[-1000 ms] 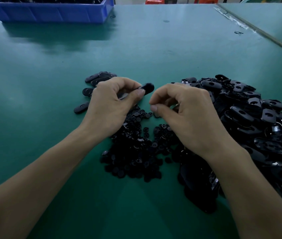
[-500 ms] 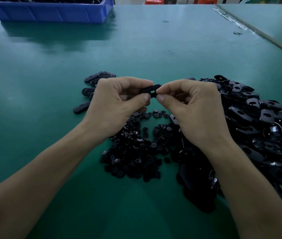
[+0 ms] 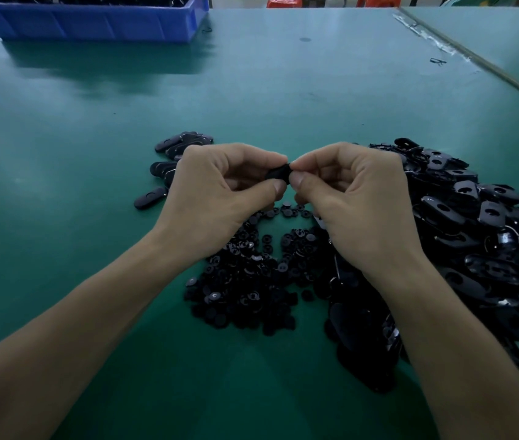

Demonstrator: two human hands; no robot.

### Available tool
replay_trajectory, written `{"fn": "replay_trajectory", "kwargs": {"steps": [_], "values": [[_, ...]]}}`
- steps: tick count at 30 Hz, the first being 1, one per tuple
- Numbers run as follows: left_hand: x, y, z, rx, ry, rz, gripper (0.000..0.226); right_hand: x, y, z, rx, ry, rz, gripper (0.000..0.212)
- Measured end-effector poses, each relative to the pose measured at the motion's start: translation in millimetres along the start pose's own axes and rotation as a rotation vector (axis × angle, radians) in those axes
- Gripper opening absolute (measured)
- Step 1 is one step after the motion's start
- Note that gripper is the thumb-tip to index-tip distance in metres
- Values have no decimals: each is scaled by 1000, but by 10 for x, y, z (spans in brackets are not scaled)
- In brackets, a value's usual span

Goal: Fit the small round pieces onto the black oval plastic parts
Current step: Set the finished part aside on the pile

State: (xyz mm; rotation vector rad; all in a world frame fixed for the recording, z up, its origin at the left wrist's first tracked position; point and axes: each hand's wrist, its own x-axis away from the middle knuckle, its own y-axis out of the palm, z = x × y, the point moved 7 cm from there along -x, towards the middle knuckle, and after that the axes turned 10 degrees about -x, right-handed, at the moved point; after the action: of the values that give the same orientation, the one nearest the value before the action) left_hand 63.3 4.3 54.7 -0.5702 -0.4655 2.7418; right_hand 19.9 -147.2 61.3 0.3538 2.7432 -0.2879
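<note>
Both hands, left hand and right hand, pinch one oval part; pressing crooked could pop the round piece loose.

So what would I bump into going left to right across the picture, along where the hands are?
small cluster of oval parts → left hand → held oval part → right hand → big heap of oval parts
</note>
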Motion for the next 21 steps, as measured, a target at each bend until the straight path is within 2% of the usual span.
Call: {"fn": "replay_trajectory", "kwargs": {"steps": [7,15,21], "values": [[-8,9,6,47,-8,-21,28,13,25,15,-38,30,-14,20],[-11,40,-34,33,-39,-32,21,39,17,46,4,41,83,16],[-29,-19,-73,-28,-35,36,16,47,119,99,-77,91,0,14]]}}
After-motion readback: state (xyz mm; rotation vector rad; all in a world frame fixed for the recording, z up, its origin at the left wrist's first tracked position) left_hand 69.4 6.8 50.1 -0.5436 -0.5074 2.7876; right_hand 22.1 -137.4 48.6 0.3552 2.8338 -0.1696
